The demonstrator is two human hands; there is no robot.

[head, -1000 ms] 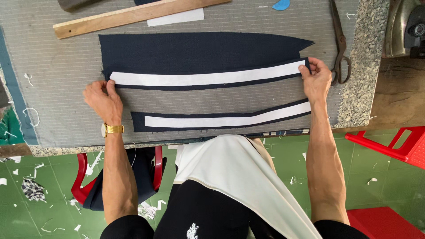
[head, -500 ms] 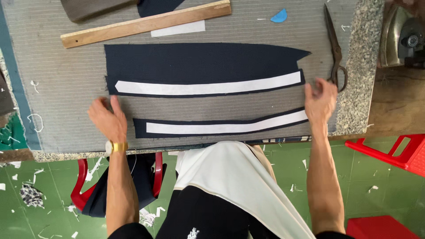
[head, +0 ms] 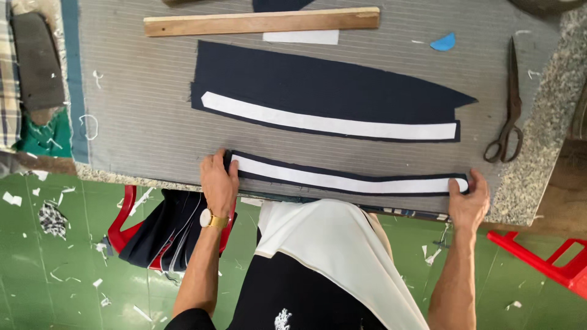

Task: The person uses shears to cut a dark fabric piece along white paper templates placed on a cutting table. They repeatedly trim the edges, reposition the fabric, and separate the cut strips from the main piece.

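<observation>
A narrow dark navy strip (head: 345,181) with a white band of interfacing along its middle lies near the front edge of the table (head: 140,122), running from left to right with a slight curve. The left hand (head: 219,183) rests on its left end, fingers close together and curled over the end of the cloth, thumb pressed against the top edge. The right hand (head: 469,198) holds the right end, fingers bunched and pinched on the tip of the strip at the table's edge. A gold wristwatch (head: 213,219) sits on the left wrist.

Just behind the strip, apart from it, lies a larger navy fabric piece (head: 324,85) with a pointed right end, and a second white band (head: 330,124) runs along its lower edge. Both pieces lie flat on the grey ribbed table cover.

Farther back, a wooden ruler (head: 262,22) lies lengthwise, with a small white rectangle (head: 301,37) touching its near side. A blue piece of tailor's chalk (head: 443,42) sits to the right of it. A pair of dark metal scissors (head: 509,107) lies at the right, points away from the person, near the speckled stone border of the table.

Below the table edge, a red plastic stool (head: 125,211) carries folded dark fabric (head: 164,235) on the left, and another red stool (head: 547,260) shows at the right. The floor (head: 55,287) is green, strewn with white scraps.
</observation>
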